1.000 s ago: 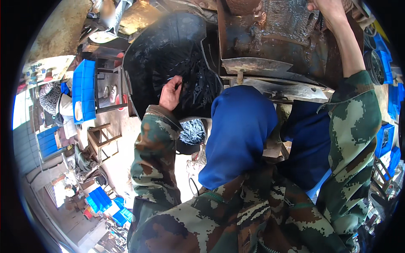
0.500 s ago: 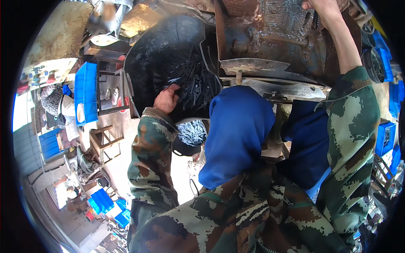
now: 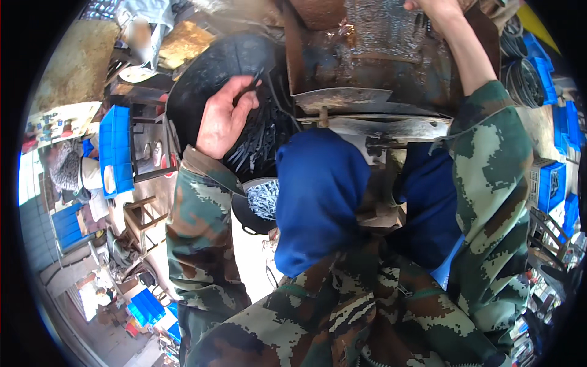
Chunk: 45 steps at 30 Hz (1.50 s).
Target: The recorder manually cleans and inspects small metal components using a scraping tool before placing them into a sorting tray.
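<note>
My left hand (image 3: pixel 225 116) is raised over a black tub (image 3: pixel 192 79), thumb and forefinger pinching a small dark metal strip (image 3: pixel 257 81). Inside the tub lies a heap of similar dark strips (image 3: pixel 262 131). At the upper edge of the view my right hand (image 3: pixel 435 8) is partly cut off. Its visible fingers are curled, and what they hold, if anything, cannot be made out. It is above an oily, rust-brown metal machine bed (image 3: pixel 391 55). Below the tub stands a black bucket (image 3: pixel 249 221) of pale grey metal pieces (image 3: pixel 263 197).
A metal ledge (image 3: pixel 391 126) runs along the machine's near side, close to my blue-covered knees. To the left are a blue crate (image 3: pixel 116 150) on a stand and a wooden stool (image 3: pixel 143 220). Blue bins (image 3: pixel 549 186) and wire coils (image 3: pixel 524 82) sit at the right.
My left hand has come up out of the strips in the tub and now pinches one strip. The view has shifted slightly; my right hand stays at the machine.
</note>
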Motion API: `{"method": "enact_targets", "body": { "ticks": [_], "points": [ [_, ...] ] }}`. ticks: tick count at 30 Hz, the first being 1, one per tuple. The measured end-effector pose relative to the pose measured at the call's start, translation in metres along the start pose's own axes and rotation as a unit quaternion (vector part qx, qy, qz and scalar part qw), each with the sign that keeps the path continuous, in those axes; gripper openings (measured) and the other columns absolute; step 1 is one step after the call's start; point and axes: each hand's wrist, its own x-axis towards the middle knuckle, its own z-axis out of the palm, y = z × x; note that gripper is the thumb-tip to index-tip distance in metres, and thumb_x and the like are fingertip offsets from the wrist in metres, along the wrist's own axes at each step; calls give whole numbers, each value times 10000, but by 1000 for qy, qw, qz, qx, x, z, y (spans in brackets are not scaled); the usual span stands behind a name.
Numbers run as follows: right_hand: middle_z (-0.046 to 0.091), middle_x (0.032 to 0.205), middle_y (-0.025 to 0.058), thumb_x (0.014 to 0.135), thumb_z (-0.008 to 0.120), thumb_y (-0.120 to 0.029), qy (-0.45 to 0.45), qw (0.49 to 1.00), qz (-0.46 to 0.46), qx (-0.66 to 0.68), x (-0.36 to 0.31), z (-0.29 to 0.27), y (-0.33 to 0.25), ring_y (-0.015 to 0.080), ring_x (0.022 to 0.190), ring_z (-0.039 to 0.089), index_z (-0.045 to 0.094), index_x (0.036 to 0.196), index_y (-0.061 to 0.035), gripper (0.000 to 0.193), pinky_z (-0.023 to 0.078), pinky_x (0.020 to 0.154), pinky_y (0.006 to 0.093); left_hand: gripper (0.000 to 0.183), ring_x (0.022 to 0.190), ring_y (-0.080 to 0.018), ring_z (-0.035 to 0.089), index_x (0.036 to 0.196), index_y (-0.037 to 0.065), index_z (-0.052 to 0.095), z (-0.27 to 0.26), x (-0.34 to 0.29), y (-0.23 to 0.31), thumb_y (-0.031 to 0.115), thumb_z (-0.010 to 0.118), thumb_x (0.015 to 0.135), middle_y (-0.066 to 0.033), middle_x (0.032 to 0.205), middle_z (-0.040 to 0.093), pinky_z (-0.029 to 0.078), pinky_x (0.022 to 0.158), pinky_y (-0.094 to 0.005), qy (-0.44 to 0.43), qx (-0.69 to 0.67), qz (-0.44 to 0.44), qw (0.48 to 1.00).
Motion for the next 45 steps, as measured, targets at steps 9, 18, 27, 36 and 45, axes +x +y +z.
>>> {"method": "enact_targets", "body": {
  "ticks": [9, 18, 27, 36, 45],
  "points": [
    [629, 815, 61, 986, 608, -183, -15, 1000, 15, 21, 7, -3, 5, 159, 543, 565, 548, 1059, -34, 176, 486, 436, 302, 262, 687, -52, 500, 1225, 2, 640, 52, 108, 160, 121, 521, 1024, 13, 788, 607, 401, 629, -207, -28, -120, 158, 980],
    [668, 948, 53, 1008, 505, -275, -45, 991, -101, 69, 16, -9, 45, 144, 887, 636, 641, 1074, -57, 266, 529, 760, 313, 134, 589, -39, 461, 1048, 10, 623, 111, 169, 203, 90, 524, 1007, 12, 729, 574, 361, 533, -206, 59, -426, 122, 895],
    [663, 847, 123, 968, 622, -252, -11, 997, 52, -53, -2, -15, -1, 209, 672, 645, 557, 1191, -30, 321, 518, 561, 358, 174, 631, -75, 491, 923, -48, 627, 98, 75, 231, 120, 584, 907, -51, 768, 580, 359, 561, -235, -115, -448, 106, 880],
    [691, 812, 153, 932, 680, -204, 50, 996, -6, -74, 3, 1, 7, 217, 532, 648, 590, 1194, -1, 343, 555, 572, 382, 99, 422, -119, 425, 906, 46, 684, 83, 45, 262, 107, 731, 843, -71, 728, 617, 292, 389, -272, -242, -520, 394, 718],
    [695, 985, 246, 905, 693, -233, 47, 996, 53, -60, -3, -7, 2, 446, 1021, 637, 606, 1138, -40, 315, 496, 888, 517, 105, 412, -107, 413, 825, 42, 674, 86, 58, 252, 131, 712, 866, -46, 662, 579, 295, 411, -268, -304, -524, 393, 691]
  ]
}}
